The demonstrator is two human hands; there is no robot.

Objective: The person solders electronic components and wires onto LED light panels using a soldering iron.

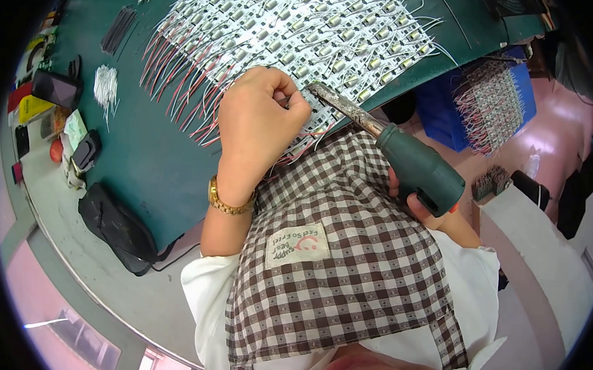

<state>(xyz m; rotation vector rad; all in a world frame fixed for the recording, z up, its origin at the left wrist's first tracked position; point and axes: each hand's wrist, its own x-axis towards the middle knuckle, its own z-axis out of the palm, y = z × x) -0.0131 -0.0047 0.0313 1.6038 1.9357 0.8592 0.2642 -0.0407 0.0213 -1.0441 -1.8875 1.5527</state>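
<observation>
My left hand is over the near edge of a panel of small white circuit boards. Its thumb and fingertips are pinched together; what they hold, if anything, is mostly hidden behind them. Red, white and black wires stick out along the panel's left side, and thin pale wires rise among its components. My right hand, partly hidden, grips a dark green heat gun. The gun's long, stained metal nozzle points left, with its tip over the boards close to my left fingertips.
Bundles of black wires and white wires lie on the green table. A black bag sits at the left edge, near a dark-screened device. To the right, a blue bin holds more wired boards.
</observation>
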